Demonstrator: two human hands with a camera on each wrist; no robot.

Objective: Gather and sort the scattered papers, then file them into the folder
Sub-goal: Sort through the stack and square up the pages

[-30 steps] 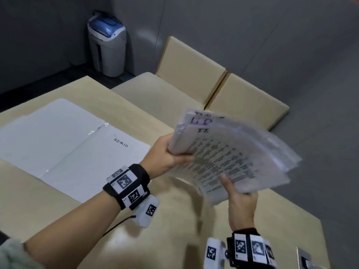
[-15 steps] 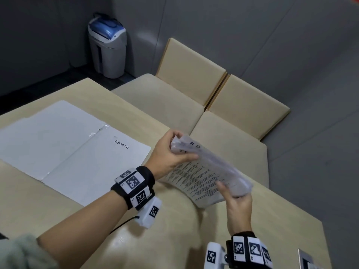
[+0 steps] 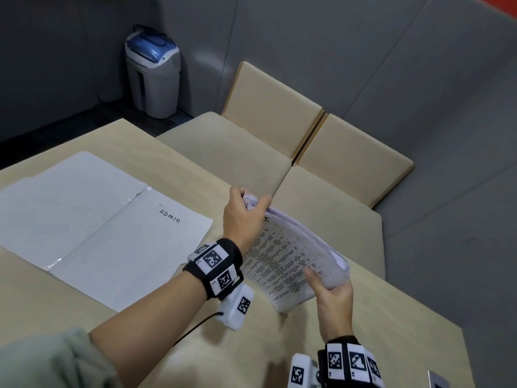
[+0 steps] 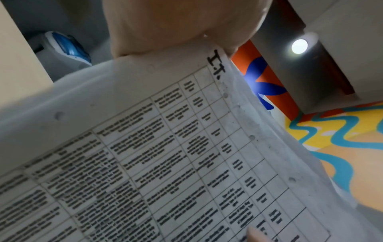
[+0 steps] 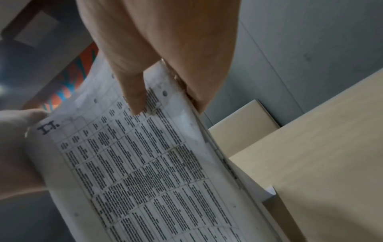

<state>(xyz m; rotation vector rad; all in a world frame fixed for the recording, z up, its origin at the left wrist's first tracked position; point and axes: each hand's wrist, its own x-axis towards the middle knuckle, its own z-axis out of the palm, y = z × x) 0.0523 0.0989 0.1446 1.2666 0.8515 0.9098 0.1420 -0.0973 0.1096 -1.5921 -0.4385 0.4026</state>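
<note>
A stack of printed papers [image 3: 291,256], its top sheet a table marked "I.T.", stands tilted with its lower edge on the wooden table [image 3: 377,326]. My left hand [image 3: 243,217] grips the stack's far top corner. My right hand [image 3: 330,287] pinches its near right edge, thumb on the printed face. The wrist views show the same papers [image 4: 165,163] [image 5: 145,172] and my right thumb [image 5: 134,91] pressing on them. An open white folder [image 3: 92,228] labelled "ADMIN" lies flat on the table to the left.
Two beige padded seats [image 3: 279,152] stand against the grey wall beyond the table's far edge. A white and blue bin [image 3: 154,71] sits on the floor at the back left. A small metal object [image 3: 437,380] pokes in at the bottom right.
The fanned papers have come down and closed into one stack. Both hands lowered with them toward the table, keeping their hold.
</note>
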